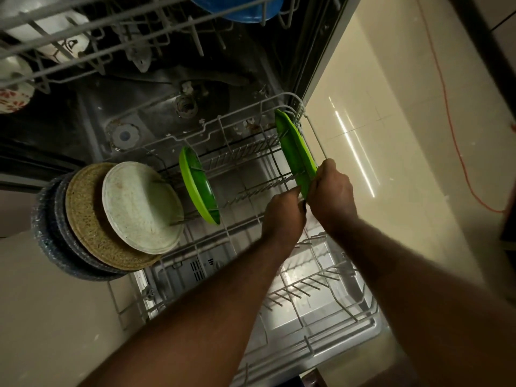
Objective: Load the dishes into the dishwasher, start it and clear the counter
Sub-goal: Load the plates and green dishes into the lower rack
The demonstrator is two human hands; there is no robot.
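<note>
Both your arms stretch out over the lower rack (212,236). Your right hand (332,196) curls round the near edge of the green plate (296,152), which stands upright at the rack's right wall. Your left hand (283,213) pinches that edge beside it. The mug's (55,37) print is unreadable.

Two green plates (198,185) (296,152), two racks (321,356) (83,32), two hands (282,216) (331,188).
</note>
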